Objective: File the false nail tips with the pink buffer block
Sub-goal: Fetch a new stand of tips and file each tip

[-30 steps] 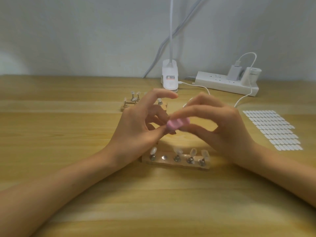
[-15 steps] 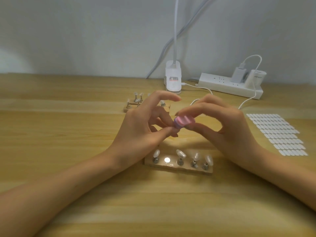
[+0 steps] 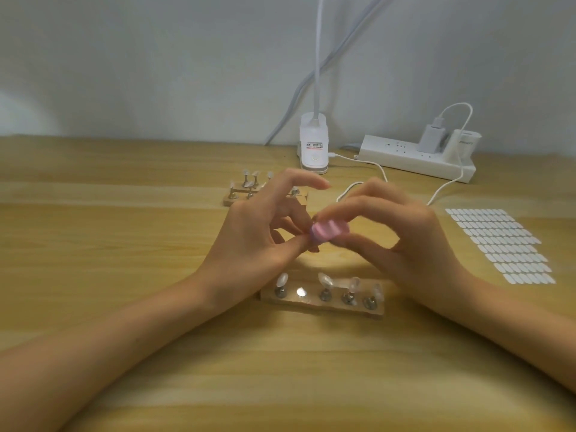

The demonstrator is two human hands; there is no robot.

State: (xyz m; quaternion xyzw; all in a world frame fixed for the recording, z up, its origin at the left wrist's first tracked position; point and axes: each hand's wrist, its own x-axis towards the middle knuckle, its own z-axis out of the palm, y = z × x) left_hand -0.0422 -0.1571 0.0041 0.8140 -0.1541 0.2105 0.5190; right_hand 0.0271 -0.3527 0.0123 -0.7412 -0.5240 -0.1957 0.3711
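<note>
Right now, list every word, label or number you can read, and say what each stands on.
Lamp base: label with dark and red print, too blurred to read.
White cylinder on the strip: one grey word, too blurred to read.
Strip: tiny marks by the sockets, too small to read.
No text can be read.

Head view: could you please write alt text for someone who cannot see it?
The right hand pinches a pink buffer block against the pinched fingertips of the left hand above a wooden table; four false nail tips stand on a holder below.
</note>
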